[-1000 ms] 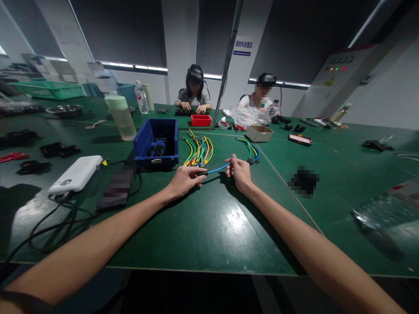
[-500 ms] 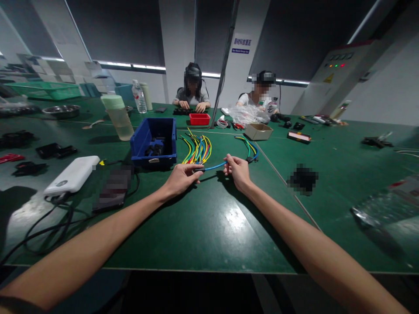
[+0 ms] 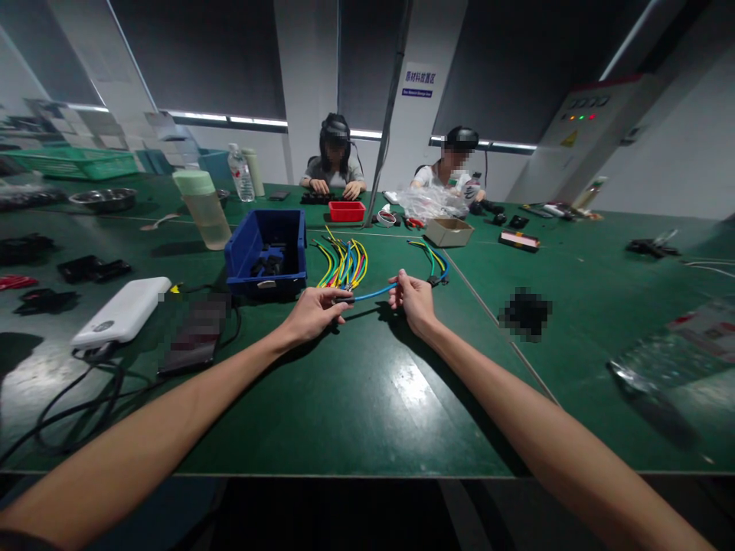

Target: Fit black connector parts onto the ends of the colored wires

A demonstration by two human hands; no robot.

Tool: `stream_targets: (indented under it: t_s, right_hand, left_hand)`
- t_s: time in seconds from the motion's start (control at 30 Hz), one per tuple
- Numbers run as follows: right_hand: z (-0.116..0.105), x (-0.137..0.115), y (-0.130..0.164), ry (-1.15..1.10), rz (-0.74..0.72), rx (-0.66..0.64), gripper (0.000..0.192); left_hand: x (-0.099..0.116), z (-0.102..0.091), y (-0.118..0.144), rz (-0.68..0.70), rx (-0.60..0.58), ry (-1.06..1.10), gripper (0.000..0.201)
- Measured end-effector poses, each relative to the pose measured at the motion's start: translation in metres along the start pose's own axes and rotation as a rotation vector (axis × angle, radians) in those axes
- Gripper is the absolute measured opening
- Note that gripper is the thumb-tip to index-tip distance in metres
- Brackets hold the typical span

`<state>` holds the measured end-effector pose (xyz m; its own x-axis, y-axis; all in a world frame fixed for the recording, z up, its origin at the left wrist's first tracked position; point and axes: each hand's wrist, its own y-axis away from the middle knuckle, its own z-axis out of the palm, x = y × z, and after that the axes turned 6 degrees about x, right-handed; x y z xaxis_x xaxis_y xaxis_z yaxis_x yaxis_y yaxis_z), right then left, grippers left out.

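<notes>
A short blue cable (image 3: 373,294) with a black end piece (image 3: 344,300) runs between my hands, just above the green table. My left hand (image 3: 313,312) is closed on the black end. My right hand (image 3: 414,300) pinches the cable near its other end, which the fingers hide. Right behind my left hand lies a bundle of yellow, green, blue and red cables (image 3: 347,262). A smaller group of green, yellow and blue cables (image 3: 439,260) curves behind my right hand. The blue bin (image 3: 266,285) left of the bundle holds black parts (image 3: 269,260).
Left of me lie a white power bank (image 3: 123,310), a phone (image 3: 198,333) and black leads. A green-lidded bottle (image 3: 202,210) stands behind them. Across the table are a red tray (image 3: 347,212), a small box (image 3: 448,233) and two people. A clear bottle (image 3: 671,348) lies at right.
The whole view has shifted slightly left. Both hands keep the same hold on the blue cable, with hardly any movement against the table.
</notes>
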<state>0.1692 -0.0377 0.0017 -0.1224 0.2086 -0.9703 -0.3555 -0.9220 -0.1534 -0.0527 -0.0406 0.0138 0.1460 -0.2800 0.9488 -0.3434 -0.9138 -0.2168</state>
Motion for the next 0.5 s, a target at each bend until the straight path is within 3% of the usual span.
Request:
stream_targets:
  t_s: [0.3, 0.5]
  right_hand:
    - [0.0015, -0.0031, 0.0019, -0.061, 0.046, -0.068, 0.043]
    - [0.0042, -0.0019, 0.0036, -0.029, 0.016, -0.099, 0.04]
  left_hand:
    - [0.009, -0.0024, 0.0019, -0.032, -0.001, 0.027, 0.038]
    - [0.0026, -0.0018, 0.0006, -0.014, 0.006, 0.052, 0.036]
